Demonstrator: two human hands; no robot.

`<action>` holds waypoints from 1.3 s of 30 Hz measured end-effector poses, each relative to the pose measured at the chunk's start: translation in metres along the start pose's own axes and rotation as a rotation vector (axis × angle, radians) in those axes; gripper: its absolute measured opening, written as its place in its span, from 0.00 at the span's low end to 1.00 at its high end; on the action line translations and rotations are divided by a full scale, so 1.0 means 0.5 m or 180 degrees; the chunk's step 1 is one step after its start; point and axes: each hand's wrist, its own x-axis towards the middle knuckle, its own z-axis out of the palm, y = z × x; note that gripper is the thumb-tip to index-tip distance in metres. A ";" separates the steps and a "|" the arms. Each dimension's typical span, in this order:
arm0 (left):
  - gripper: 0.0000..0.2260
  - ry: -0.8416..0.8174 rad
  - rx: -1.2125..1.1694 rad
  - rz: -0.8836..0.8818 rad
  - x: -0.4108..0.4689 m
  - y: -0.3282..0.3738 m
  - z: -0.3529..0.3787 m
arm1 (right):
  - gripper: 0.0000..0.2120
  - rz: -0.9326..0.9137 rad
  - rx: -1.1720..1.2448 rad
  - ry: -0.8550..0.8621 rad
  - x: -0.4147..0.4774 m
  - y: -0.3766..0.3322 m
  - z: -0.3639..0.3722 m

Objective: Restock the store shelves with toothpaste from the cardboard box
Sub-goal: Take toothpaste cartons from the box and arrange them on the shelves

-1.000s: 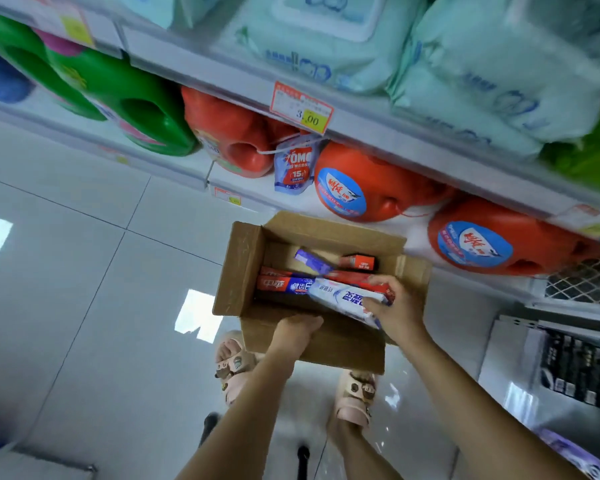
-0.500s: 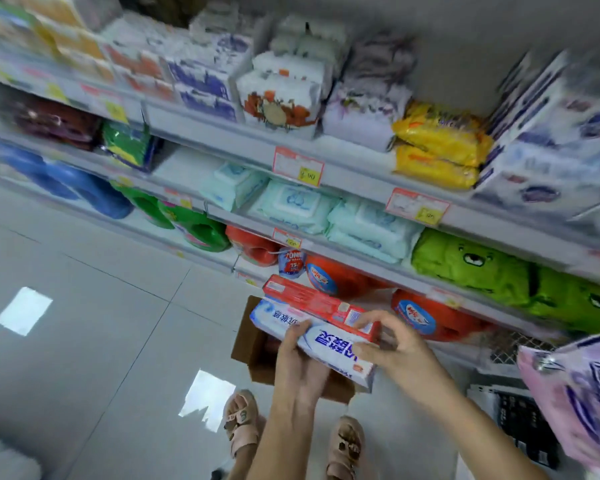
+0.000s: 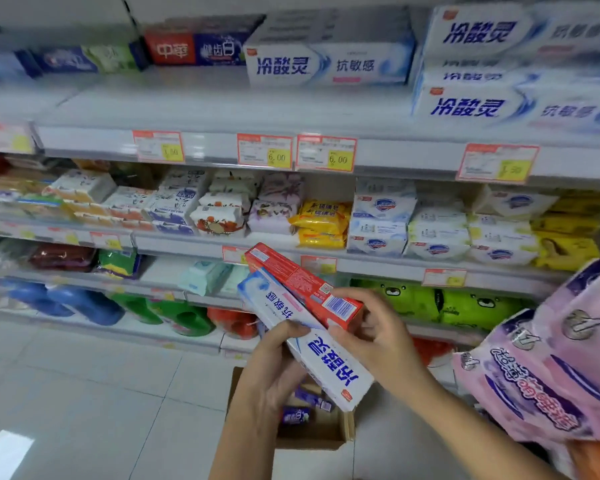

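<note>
Two toothpaste boxes are held side by side at chest height: a white and blue toothpaste box (image 3: 323,362) and a red toothpaste box (image 3: 302,285) behind it. My left hand (image 3: 274,368) grips the white box from below. My right hand (image 3: 371,327) pinches the near ends of both boxes. Below them, on the floor, stands the open cardboard box (image 3: 329,434) with a few small purple packs inside. The top shelf (image 3: 222,140) carries matching white and blue toothpaste boxes (image 3: 329,64) and red ones (image 3: 194,48).
Lower shelves hold soap packs (image 3: 219,216), wipes, and detergent bottles (image 3: 84,303). Pink packaged goods (image 3: 548,362) jut in close at the right. Price tags (image 3: 264,150) line the shelf edges. Grey tiled floor (image 3: 84,393) lies to the left.
Both hands lifted the two toothpaste boxes out of the cardboard box and up to chest height. The view rose from the floor to the upper shelves.
</note>
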 end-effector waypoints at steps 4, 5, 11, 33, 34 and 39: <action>0.19 -0.0289 0.1034 -0.0601 -0.028 0.027 0.106 | 0.17 0.0091 0.0663 0.0608 -0.009 -0.052 -0.087; 0.16 -0.0360 0.1189 -0.0750 -0.036 0.031 0.129 | 0.16 0.0063 0.0760 0.0803 -0.013 -0.062 -0.114; 0.13 -0.0835 0.3108 -0.0675 -0.058 0.066 0.244 | 0.18 -0.0048 0.1211 0.1573 -0.049 -0.120 -0.255; 0.28 -0.1268 0.7227 0.4431 0.161 0.116 0.684 | 0.05 -0.0083 0.0674 0.2155 -0.123 -0.225 -0.418; 0.27 -0.1251 0.7211 0.4469 0.177 0.116 0.689 | 0.06 -0.0079 0.0675 0.2142 -0.123 -0.225 -0.418; 0.25 -0.1189 0.7172 0.4586 0.221 0.122 0.705 | 0.07 -0.0030 0.0699 0.2121 -0.121 -0.225 -0.414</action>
